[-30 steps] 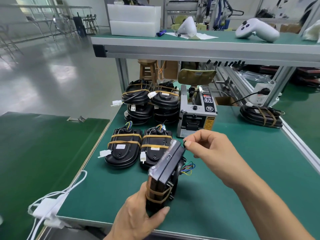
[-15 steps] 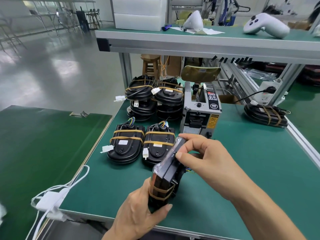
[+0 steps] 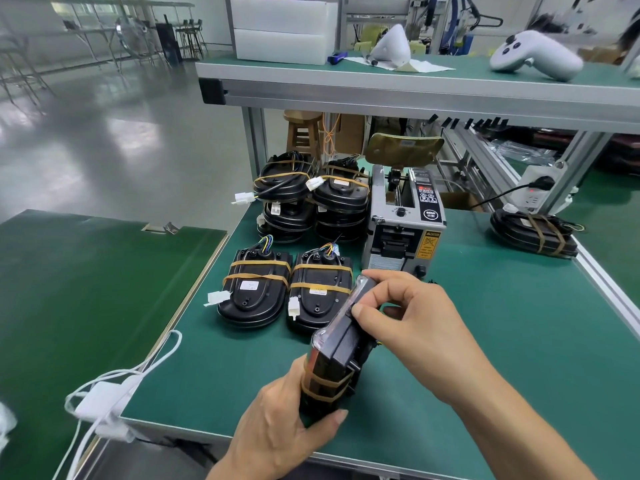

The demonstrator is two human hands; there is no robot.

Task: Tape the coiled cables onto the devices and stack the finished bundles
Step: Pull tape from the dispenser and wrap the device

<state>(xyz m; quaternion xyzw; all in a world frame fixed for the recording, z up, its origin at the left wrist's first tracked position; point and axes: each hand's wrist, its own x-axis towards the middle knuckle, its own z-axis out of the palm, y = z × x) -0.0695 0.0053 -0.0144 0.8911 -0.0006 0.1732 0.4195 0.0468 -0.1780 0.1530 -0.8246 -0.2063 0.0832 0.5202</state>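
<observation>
A black plastic device with a clear front edge (image 3: 341,344) is held on its side above the near part of the green bench mat (image 3: 485,341). Its lower end, already crossed by brown tape bands, is gripped by the left hand (image 3: 277,434), fingers curled round it; its upper end is pinched by the right hand (image 3: 401,313), though what lies under those fingers cannot be told.

Much is judged done already — two taped black bundles (image 3: 256,289) lie flat side by side just beyond, and two stacks of finished bundles (image 3: 311,199) stand behind them, beside the grey automatic tape dispenser (image 3: 403,230). One more taped unit (image 3: 533,233) lies well apart at the right. Left, by this judgement, is the finishing of the held device and its stacking — no untaped devices are seen.
</observation>
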